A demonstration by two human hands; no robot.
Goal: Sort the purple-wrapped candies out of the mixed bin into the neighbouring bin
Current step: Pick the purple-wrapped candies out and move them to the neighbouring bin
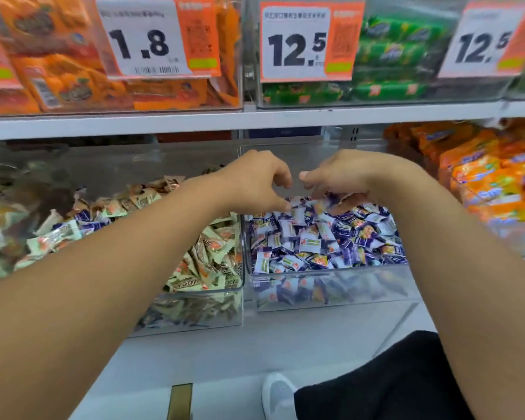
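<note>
Reaching over the purple-candy bin [331,286] at the centre of the frame, two hands hover at its far end, close together but not touching. The left hand [256,180] has its fingers curled downward, thumb tip touching the topmost wrappers; whether it pinches one I cannot tell. The right hand [338,174] is curled over the heap, fingertips in the purple-wrapped candies [315,237], seemingly gripping a few.

Two clear bins stand side by side on the lower shelf, walls nearly touching. The mixed bin [212,304], left of centre, holds mostly pale green candies [212,253], with at least three purple ones [82,216] showing by the left forearm. The purple heap is too many to count.

Three price tags [143,40] hang along the upper frame. Open room lies above both bins beneath the white shelf edge [194,121]. One white shoe [278,395] shows at bottom centre.
</note>
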